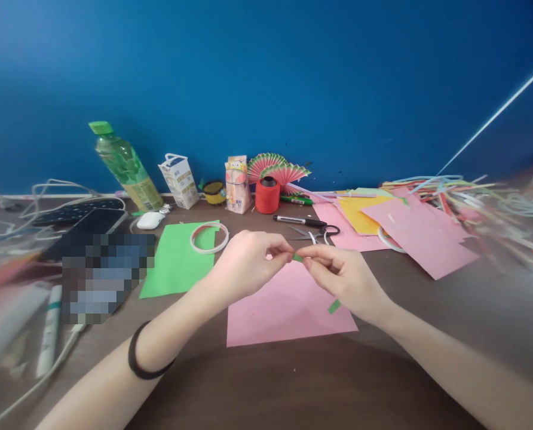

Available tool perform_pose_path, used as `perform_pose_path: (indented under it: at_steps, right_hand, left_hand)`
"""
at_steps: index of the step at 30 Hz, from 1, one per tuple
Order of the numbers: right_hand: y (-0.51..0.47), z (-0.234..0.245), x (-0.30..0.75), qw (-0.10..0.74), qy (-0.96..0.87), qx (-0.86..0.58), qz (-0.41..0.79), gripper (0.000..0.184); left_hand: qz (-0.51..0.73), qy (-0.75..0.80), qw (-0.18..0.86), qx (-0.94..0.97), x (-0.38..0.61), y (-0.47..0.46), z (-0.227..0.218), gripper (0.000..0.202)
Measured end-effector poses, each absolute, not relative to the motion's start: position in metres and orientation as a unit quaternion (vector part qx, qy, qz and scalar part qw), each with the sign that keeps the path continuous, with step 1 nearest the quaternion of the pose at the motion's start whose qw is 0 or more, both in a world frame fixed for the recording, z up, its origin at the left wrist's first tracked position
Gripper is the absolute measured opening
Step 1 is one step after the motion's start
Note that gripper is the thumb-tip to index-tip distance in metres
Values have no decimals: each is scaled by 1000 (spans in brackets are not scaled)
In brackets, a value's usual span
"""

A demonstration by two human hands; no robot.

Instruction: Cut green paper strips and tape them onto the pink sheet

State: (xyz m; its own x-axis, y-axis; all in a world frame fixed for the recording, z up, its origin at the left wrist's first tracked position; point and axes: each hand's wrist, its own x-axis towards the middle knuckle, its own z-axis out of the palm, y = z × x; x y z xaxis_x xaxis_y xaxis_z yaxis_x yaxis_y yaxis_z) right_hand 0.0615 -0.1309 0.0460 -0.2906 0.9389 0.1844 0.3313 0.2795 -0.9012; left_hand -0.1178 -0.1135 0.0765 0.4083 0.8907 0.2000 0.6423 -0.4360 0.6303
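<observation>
Between my two hands is a small green paper strip [297, 257], pinched at one end by the fingertips of my left hand [255, 263] and at the other by those of my right hand [340, 275]. Both hands hover over a pink paper sheet [266, 316] lying flat on the table. Another green paper piece [334, 307] shows just below my right hand, over the pink sheet's right side. Scissors [327, 231] with dark handles lie beyond my right hand. A roll of tape [210, 237] rests on a green paper sheet [177, 263] to the left.
At the back stand a green bottle [125, 164], a white carton [179, 182], a red thread spool [267, 196] and folded paper fans [287, 173]. A black marker [300, 221] lies before them. Pink papers [421, 230] and thin sticks sit right; a phone [109, 275] and cables left.
</observation>
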Motion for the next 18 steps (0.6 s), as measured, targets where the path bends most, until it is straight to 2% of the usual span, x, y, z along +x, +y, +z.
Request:
perform_pose_path:
  at_steps: [7,18]
  right_hand:
    - [-131,46,61,380,-700,-453,401,18]
    - [-124,49,64,381,-684,-455,423,18]
  left_hand:
    - [274,470,221,809,-115,-114,74,17]
    - [323,498,307,744,-121,-102,67,15]
